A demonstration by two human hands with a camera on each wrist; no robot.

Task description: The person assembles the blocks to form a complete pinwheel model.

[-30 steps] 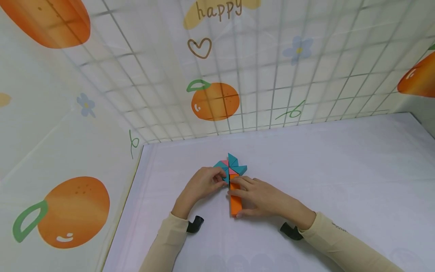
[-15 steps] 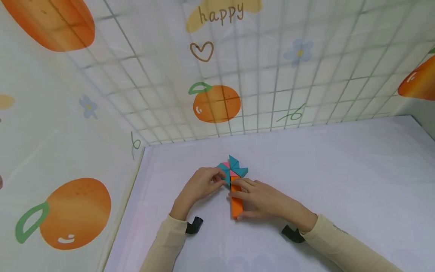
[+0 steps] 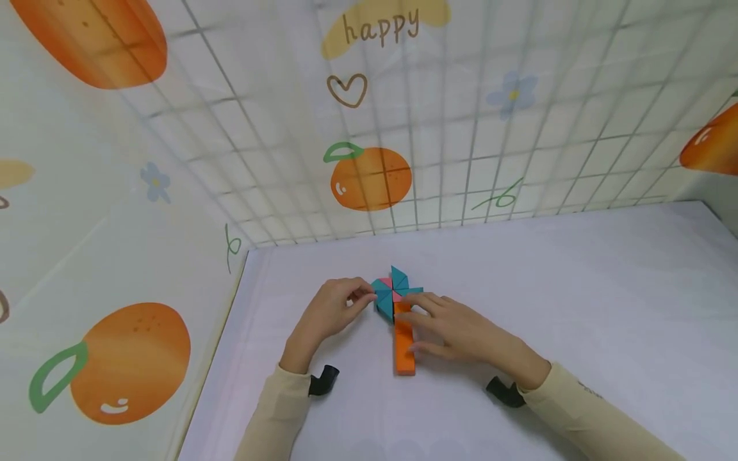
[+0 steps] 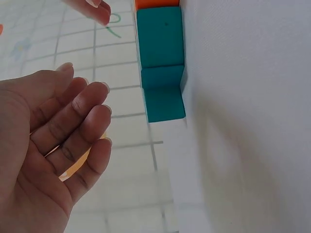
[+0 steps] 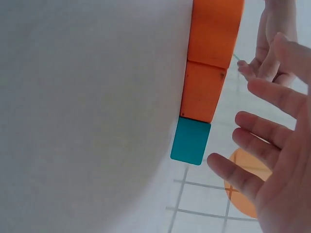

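Observation:
A pinwheel shape of teal (image 3: pixel 385 305) and pink (image 3: pixel 387 282) triangular blocks lies on the table. Orange blocks (image 3: pixel 405 352) run in a straight row from its centre toward the person. My left hand (image 3: pixel 334 308) is just left of the pinwheel, its fingers loosely bent and holding nothing. In the left wrist view a gap shows between that hand (image 4: pixel 60 128) and the teal blocks (image 4: pixel 162 41). My right hand (image 3: pixel 458 326) hovers at the right of the orange row, partly covering its upper end and a teal blade. Its fingers (image 5: pixel 265 131) are spread, apart from the orange blocks (image 5: pixel 206 90).
The white tabletop (image 3: pixel 553 307) stretches far to the right. A printed curtain (image 3: pixel 444 128) with oranges and a grid stands along its back, and another printed sheet (image 3: pixel 115 256) along the left. Black wrist mounts (image 3: pixel 325 381) jut out by both sleeves.
Both hands have come away from the blocks, the left drawing left and the right lifting off the orange row to the right. The blocks keep their arrangement; the head view has shifted slightly.

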